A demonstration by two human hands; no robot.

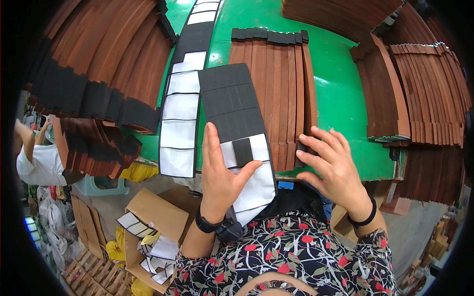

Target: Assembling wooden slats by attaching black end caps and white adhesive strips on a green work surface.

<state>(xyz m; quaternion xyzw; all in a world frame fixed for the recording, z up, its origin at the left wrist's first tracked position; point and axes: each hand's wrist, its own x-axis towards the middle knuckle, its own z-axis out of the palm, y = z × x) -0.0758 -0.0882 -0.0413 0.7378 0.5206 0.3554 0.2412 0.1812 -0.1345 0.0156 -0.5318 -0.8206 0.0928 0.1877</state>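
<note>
My left hand (220, 177) grips a sheet of black adhesive pads (231, 98) at its left edge, thumb laid over the white backing. Near the thumb tip, a single black pad (242, 151) rests on that backing. The sheet's far end leans beside a row of reddish-brown wooden strips (269, 93), which have black caps at their far ends. My right hand (333, 165) is spread at the near end of the rightmost strips, fingertips touching a small black piece (300, 148) there. Its fingers partly hide that piece.
A long pad sheet with white backing (178, 133) lies on the green tabletop (338, 98). Stacked wooden strips stand left (106, 54) and right (429, 89). Below left is a cardboard box (155, 212) with scraps. Another person (39, 158) is at far left.
</note>
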